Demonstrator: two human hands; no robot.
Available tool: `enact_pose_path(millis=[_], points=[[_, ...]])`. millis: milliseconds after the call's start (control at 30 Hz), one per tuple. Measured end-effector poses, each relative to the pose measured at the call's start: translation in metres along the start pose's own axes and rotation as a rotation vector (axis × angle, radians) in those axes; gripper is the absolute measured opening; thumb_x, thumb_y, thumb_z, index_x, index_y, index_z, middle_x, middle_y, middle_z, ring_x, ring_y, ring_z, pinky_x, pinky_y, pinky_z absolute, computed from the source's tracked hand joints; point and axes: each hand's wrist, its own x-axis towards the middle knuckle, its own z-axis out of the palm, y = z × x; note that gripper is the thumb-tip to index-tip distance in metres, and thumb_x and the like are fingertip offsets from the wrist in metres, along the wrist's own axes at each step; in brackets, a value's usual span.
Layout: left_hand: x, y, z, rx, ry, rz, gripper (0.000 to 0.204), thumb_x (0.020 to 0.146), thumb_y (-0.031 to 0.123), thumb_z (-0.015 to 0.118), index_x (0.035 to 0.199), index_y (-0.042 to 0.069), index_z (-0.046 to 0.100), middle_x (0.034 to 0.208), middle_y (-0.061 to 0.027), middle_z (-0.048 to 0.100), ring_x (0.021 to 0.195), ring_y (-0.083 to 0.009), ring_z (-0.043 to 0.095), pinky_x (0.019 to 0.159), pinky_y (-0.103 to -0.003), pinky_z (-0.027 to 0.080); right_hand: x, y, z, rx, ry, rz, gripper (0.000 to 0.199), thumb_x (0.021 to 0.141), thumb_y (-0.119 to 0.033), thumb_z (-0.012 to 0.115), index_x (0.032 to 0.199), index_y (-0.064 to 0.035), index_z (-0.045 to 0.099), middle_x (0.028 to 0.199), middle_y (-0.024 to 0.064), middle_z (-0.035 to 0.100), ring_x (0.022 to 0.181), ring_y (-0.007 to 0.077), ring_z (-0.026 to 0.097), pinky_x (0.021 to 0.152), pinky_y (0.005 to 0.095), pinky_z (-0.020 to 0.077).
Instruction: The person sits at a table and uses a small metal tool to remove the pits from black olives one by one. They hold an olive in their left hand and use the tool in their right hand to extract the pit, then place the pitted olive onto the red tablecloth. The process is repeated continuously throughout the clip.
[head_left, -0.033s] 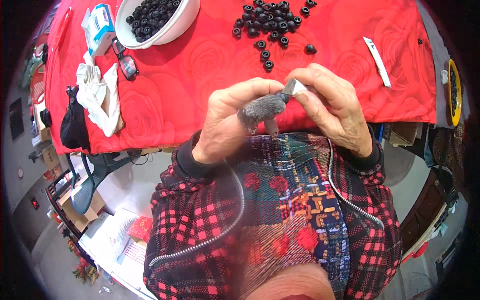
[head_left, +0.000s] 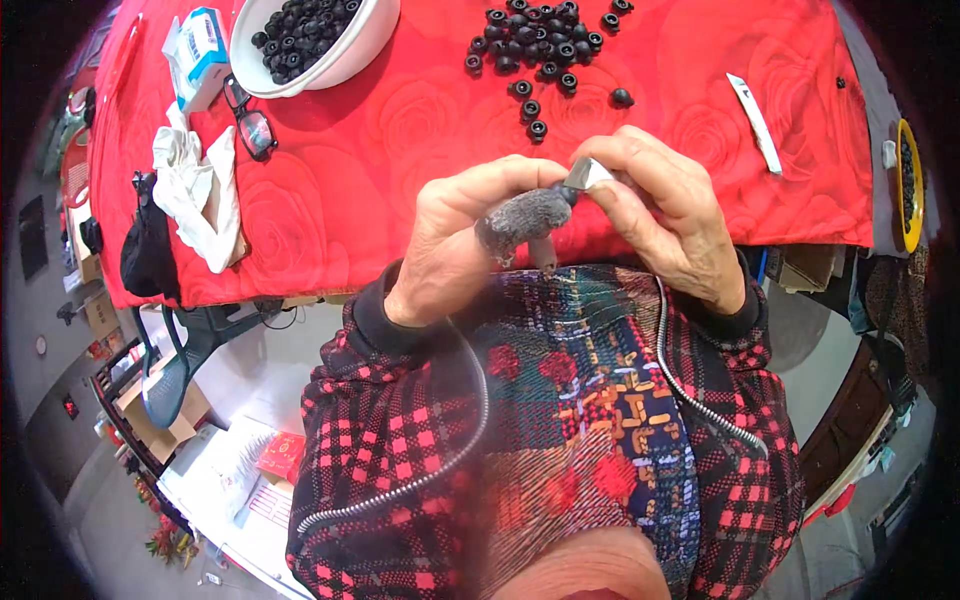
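Observation:
My left hand [head_left: 440, 240] is closed in a pinch close to my body at the table's front edge. A worn grey fabric cover [head_left: 525, 217] wraps its thumb. At the thumb's tip a small round black rubber part [head_left: 569, 192] is pinched, mostly hidden by the fingers. My right hand [head_left: 675, 220] grips a small flat metal blade [head_left: 578, 174] with a white wrapping on its held end, between thumb and index finger. The blade's tip touches or lies right against the black part. More black rubber parts [head_left: 530, 40] lie loosely heaped beyond the hands.
A white bowl [head_left: 345, 60] of black parts stands at the far left of the red tablecloth [head_left: 400, 130]. Near it are a blue-white box [head_left: 205, 50], glasses [head_left: 257, 135], white cloth [head_left: 225, 215] and a black pouch [head_left: 148, 245]. A white strip [head_left: 755, 125] lies right; a yellow-rimmed container [head_left: 910, 235] sits far right.

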Motion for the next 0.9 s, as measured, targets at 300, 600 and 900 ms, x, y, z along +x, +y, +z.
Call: enact_pose_path(millis=[300, 600, 900], points=[[0.0, 0.0, -0.002, -0.008, -0.013, -0.059, 0.032, 0.088, 0.016, 0.06, 0.111, -0.005, 0.058, 0.09, -0.0093, 0.063, 0.068, -0.0165, 0.061, 0.056, -0.027, 0.051, 0.001, 0.007, -0.004, 0.002, -0.046, -0.043, 0.019, 0.082, -0.006, 0.059, 0.099, 0.0028, 0.057, 0.081, 0.0149, 0.057, 0.072, 0.029, 0.059, 0.063, 0.0346, 0.046], [0.004, -0.003, -0.002, -0.121, 0.025, -0.095, 0.031, 0.086, 0.014, 0.062, 0.111, -0.004, 0.059, 0.091, -0.01, 0.064, 0.07, -0.0165, 0.061, 0.055, -0.027, 0.05, 0.001, 0.012, 0.0, 0.106, -0.029, -0.017, 0.017, 0.085, -0.005, 0.057, 0.099, 0.0035, 0.057, 0.079, 0.0145, 0.057, 0.072, 0.0277, 0.059, 0.064, 0.0338, 0.0455], [0.003, -0.002, 0.001, -0.11, 0.047, -0.079, 0.025, 0.09, 0.012, 0.058, 0.111, -0.002, 0.06, 0.089, -0.0046, 0.062, 0.065, -0.0114, 0.06, 0.057, -0.023, 0.049, 0.0, 0.011, 0.001, 0.107, -0.011, 0.015, 0.015, 0.086, -0.006, 0.057, 0.099, 0.0025, 0.058, 0.078, 0.0132, 0.056, 0.07, 0.0243, 0.058, 0.062, 0.0325, 0.0451]])
